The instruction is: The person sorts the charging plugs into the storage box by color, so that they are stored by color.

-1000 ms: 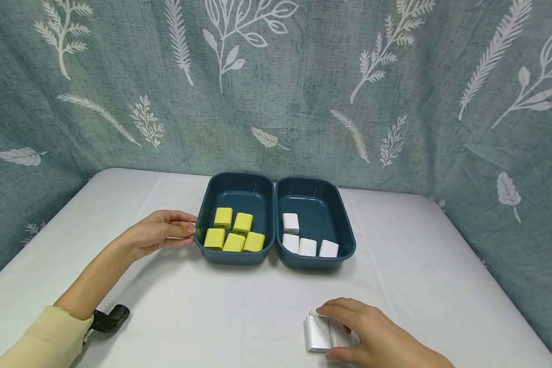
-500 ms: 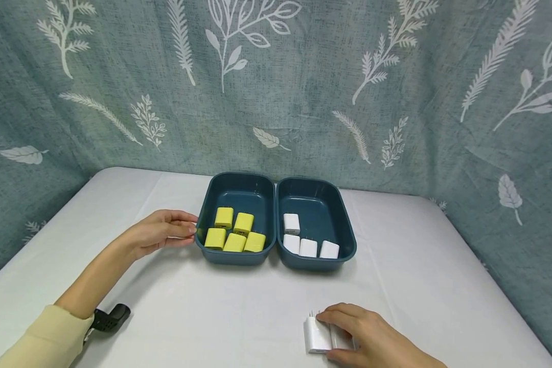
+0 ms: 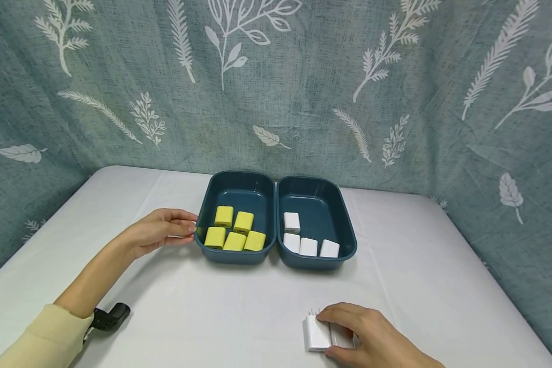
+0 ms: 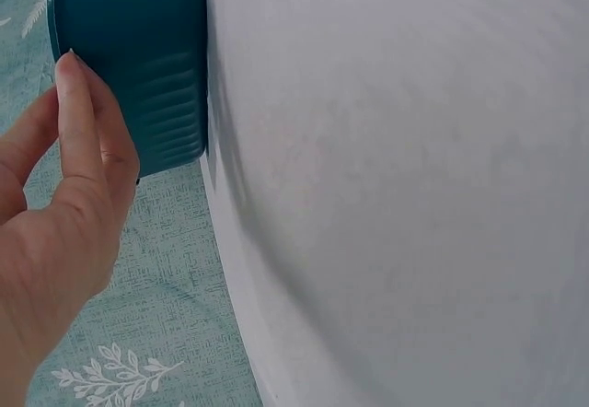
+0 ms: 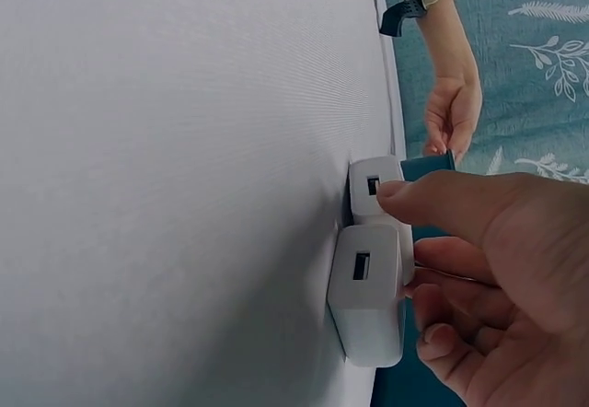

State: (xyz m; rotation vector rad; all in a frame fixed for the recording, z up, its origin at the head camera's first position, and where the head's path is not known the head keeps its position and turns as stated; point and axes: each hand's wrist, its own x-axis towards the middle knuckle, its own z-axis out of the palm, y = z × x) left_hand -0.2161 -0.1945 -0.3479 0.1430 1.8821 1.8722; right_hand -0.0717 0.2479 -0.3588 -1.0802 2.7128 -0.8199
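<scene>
My left hand [image 3: 163,230] is at the outer side of the left dark teal bin [image 3: 239,258], thumb and fingertips pinching its rim; the left wrist view shows the fingers [image 4: 78,131] against its wall. Several yellow USB chargers [image 3: 234,242] lie in this bin. Near the front, my right hand [image 3: 368,332] pinches the left of two white USB chargers [image 3: 318,335] lying side by side, thumb at the port end and fingertips by the prongs. Under the hand, the other white charger [image 5: 366,287] is partly covered in the head view.
The right dark teal bin [image 3: 317,263], beside the left one, holds several white chargers [image 3: 308,247]. Both stand at the back of a white-covered table [image 3: 188,317]. A green leaf-patterned curtain [image 3: 303,128] hangs behind and around it.
My right hand has closed a little around the left white charger, and its forearm has drawn in slightly. My left hand has stayed at the bin's rim.
</scene>
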